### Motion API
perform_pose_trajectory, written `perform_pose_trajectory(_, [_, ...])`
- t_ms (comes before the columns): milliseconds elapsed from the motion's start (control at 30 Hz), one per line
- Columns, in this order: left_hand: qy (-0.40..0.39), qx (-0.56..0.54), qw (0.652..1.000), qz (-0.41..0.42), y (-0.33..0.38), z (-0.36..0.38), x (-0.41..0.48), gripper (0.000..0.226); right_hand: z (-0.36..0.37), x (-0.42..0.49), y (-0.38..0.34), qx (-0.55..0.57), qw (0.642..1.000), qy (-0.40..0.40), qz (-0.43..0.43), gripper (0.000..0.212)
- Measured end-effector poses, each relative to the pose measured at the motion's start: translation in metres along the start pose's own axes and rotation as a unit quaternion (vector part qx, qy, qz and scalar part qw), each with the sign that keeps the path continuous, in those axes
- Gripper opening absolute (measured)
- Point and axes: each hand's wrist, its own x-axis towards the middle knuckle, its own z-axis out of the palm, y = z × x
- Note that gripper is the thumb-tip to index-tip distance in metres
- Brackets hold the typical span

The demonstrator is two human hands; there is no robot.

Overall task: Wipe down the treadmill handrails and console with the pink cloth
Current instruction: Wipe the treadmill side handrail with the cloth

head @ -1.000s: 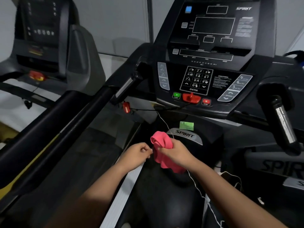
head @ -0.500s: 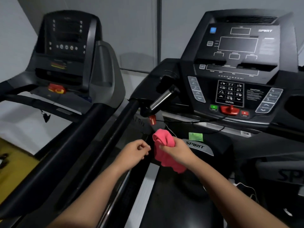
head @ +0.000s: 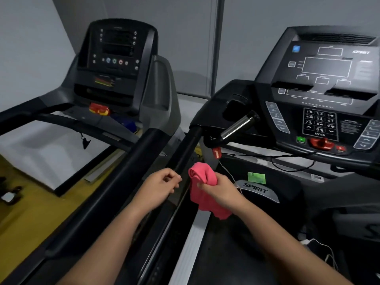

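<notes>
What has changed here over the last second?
The head turned left: the console slid rightward and the neighbouring treadmill came into view. Both hands now sit near the left handrail. Unchanged: the right hand grips the pink cloth, the left hand curled beside it.

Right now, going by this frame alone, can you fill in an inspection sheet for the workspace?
Surface: dark treadmill belt with a pale side strip.
Job's things: pink cloth, bunched and hanging; black handrail just beyond it; console not touched, display dark.
Clutter: green sticker; red safety clip.
Hands: right hand grips the cloth; left hand is curled, apart from the cloth, holding nothing visible.
Cables: black cord droops below the console; thin white cord; white cable at lower right.
Surroundings: second treadmill on the left, grey wall, yellow floor.
</notes>
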Motion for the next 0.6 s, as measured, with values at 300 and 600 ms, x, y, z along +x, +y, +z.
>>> perform_pose_trajectory(300, [0.104, 0.007, 0.992, -0.067, -0.024, -0.026, -0.034, 0.015, 0.012, -0.002, 0.008, -0.026, 0.999, -0.037, 0.007, 0.01])
perform_pose_trajectory(600, [0.14, 0.003, 0.987, -0.081, -0.023, -0.015, -0.044, 0.014, 0.014, 0.002, 0.004, -0.035, 0.995, -0.09, -0.01, 0.009])
